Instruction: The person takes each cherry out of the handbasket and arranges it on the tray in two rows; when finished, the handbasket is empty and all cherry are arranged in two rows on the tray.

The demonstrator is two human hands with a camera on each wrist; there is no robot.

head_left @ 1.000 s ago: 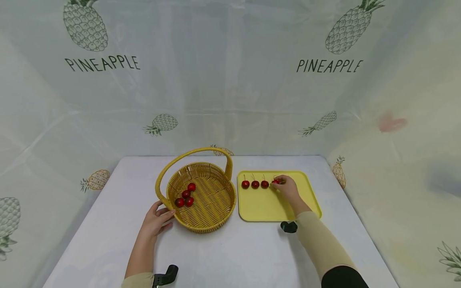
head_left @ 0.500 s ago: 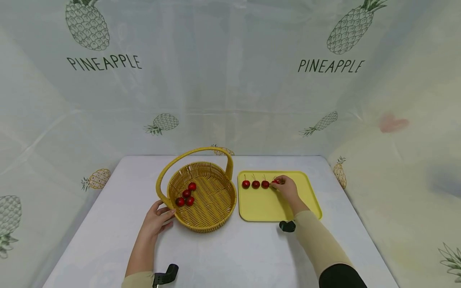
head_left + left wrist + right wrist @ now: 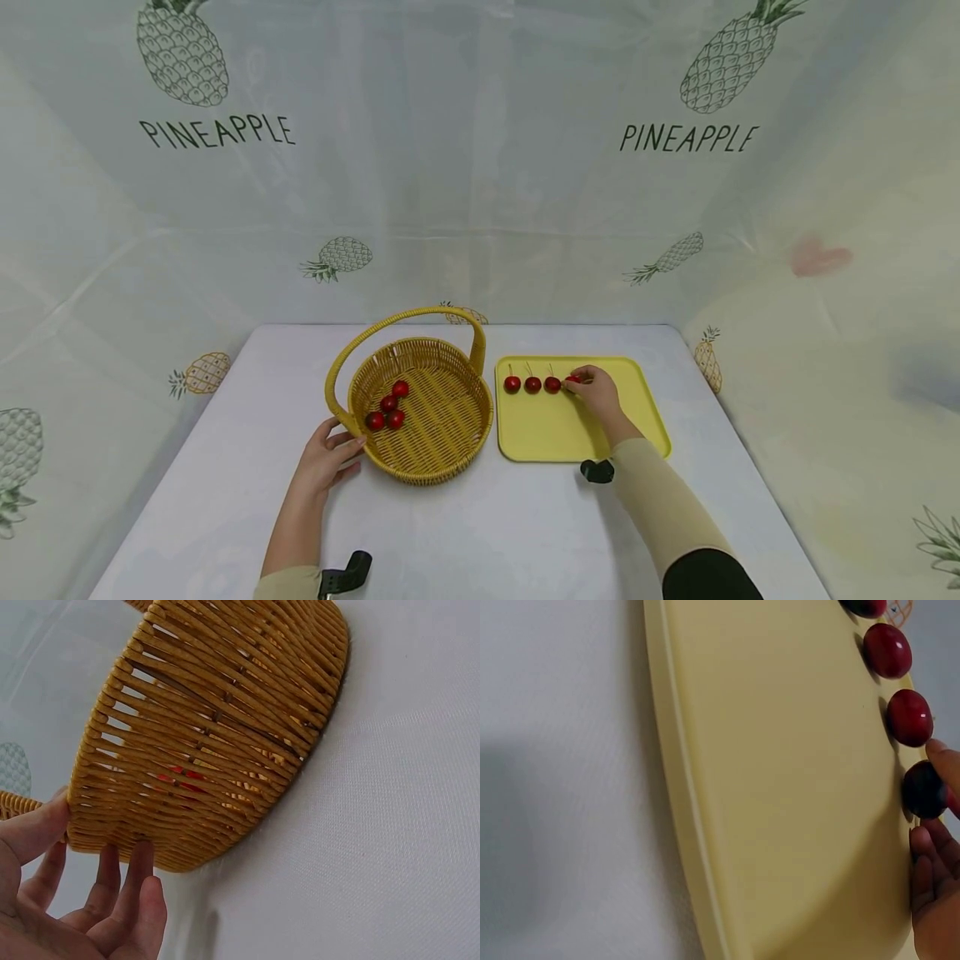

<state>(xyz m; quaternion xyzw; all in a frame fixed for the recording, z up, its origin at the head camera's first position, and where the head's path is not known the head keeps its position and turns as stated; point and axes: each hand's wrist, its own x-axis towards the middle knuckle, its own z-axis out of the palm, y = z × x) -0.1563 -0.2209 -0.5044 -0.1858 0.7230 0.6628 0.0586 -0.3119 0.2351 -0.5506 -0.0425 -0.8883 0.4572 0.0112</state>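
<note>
A woven basket (image 3: 442,425) with a tall arched handle stands on the left, several red cherries (image 3: 388,404) in its left part. My left hand (image 3: 327,454) grips the basket at the foot of its handle; in the left wrist view the thumb lies at the rim and the fingers touch the outer weave. On the yellow tray (image 3: 543,437), cherries with stems upright form a row near the far edge. My right hand (image 3: 597,392) pinches the rightmost cherry (image 3: 924,790) of that row, partly hidden by the fingers. Beside it sits another cherry (image 3: 910,718).
Basket and tray stand side by side with a narrow gap on a white table (image 3: 487,533). A pale curtain (image 3: 480,183) with printed pineapples hangs behind the table's far edge. The basket's handle (image 3: 405,317) arches above its bowl.
</note>
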